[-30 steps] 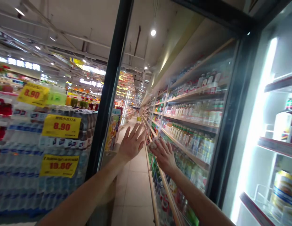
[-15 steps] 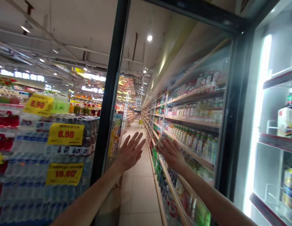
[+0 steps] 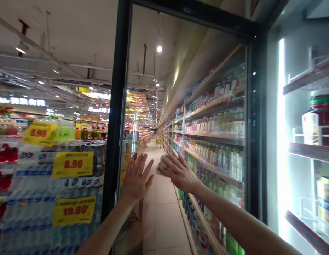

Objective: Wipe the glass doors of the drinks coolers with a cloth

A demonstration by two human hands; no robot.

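A dark-framed glass door point(image 3: 207, 35) stands swung out in front of me, with the aisle and drink shelves showing in its pane. My left hand point(image 3: 136, 179) lies flat against the glass near the door's left frame, fingers spread, holding nothing. To its right, my right hand point(image 3: 182, 173) presses a crumpled, pale patterned cloth point(image 3: 162, 165) against the pane. The fingers of that hand curve over the cloth, and part of it sticks out at the left.
On the right is the lit fridge interior, with shelves point(image 3: 310, 151), a red-brown bottle point(image 3: 323, 117) and a yellow can point(image 3: 325, 200). Stacked water bottles with yellow price signs point(image 3: 73, 164) stand on the left. Farther off, a yellow-green trolley point(image 3: 157, 142) stands in the aisle.
My right hand and the cloth have moved left across the glass, closer to my left hand. My left hand has shifted slightly left and down in view. The view itself has shifted a little.
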